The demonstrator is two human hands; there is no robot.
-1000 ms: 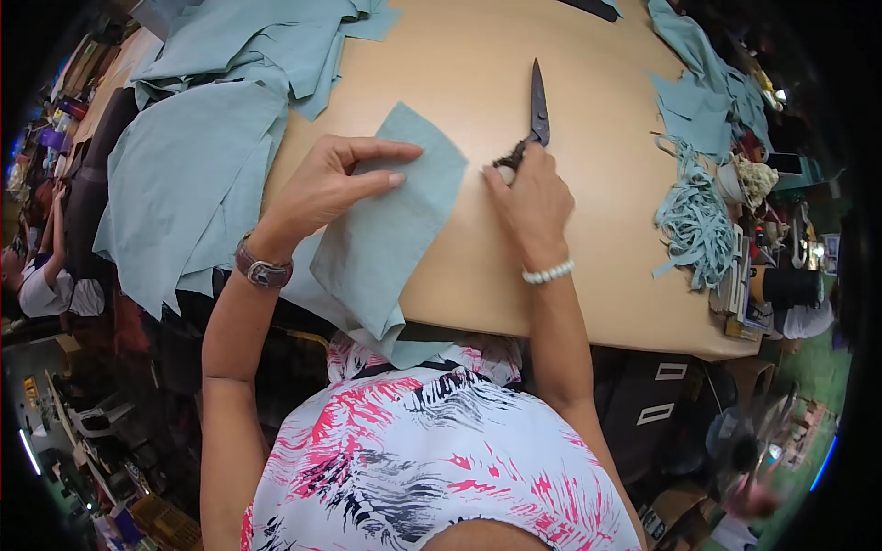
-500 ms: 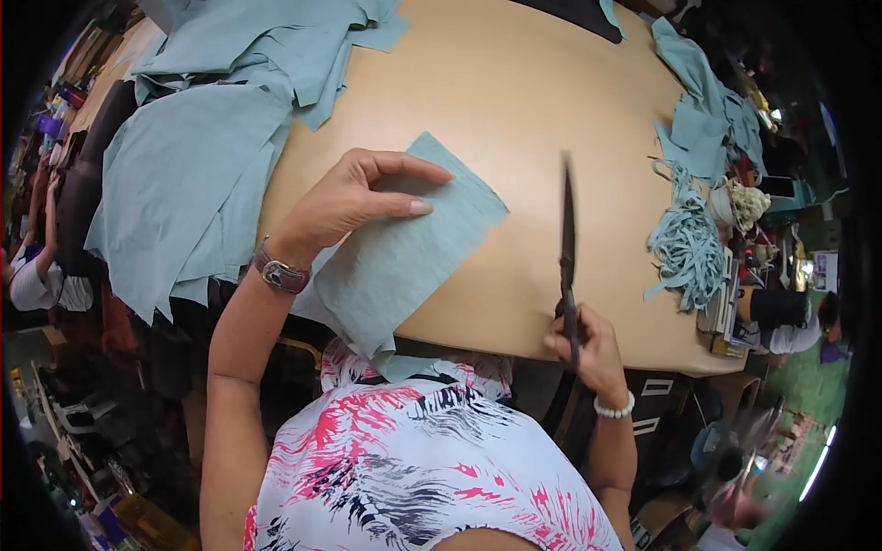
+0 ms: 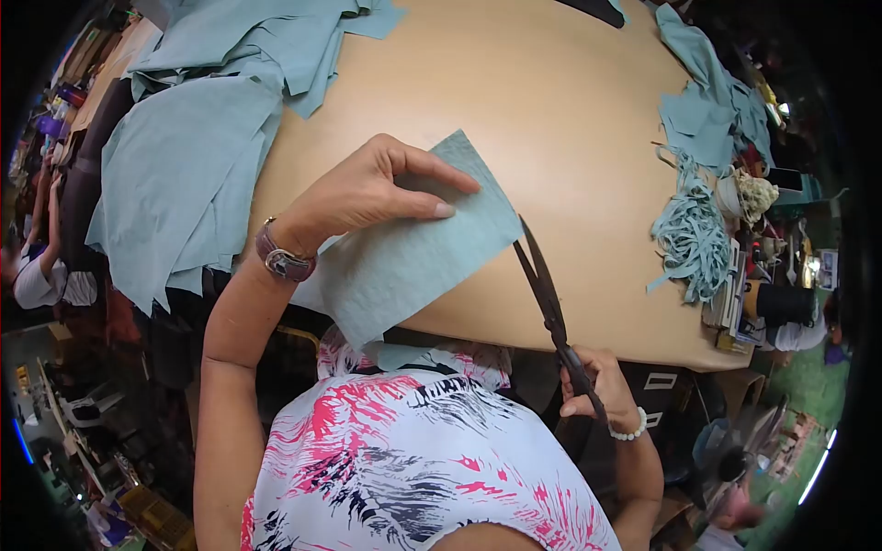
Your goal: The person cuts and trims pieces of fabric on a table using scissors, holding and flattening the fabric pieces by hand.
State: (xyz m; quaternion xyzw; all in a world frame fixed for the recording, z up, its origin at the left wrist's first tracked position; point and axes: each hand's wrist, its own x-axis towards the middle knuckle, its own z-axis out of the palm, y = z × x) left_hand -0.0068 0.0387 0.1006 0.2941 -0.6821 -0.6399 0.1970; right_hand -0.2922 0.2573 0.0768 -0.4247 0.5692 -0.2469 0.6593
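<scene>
A pale green cloth piece (image 3: 418, 262) hangs from my left hand (image 3: 386, 188), pinched between thumb and fingers near its upper corner; its lower end drops over the table's front edge. My right hand (image 3: 599, 386) is closed round the handles of dark scissors (image 3: 549, 312) beyond the table's front edge. The blades stand slightly apart, pointing up and left, with their tips at the right corner of the cloth. Whether the tips touch the fabric I cannot tell.
Stacked green cloth pieces (image 3: 184, 174) lie on the tan table (image 3: 570, 119) at the left. At the right are a tangle of green strips (image 3: 691, 234), more cloth (image 3: 703, 119) and a pale bundle (image 3: 757, 196). Another person's arm (image 3: 52, 211) shows at far left.
The scissors, first lying on the table under my right hand, have been picked up, brought nearer my body and opened by the cloth. My left hand has moved right with the cloth.
</scene>
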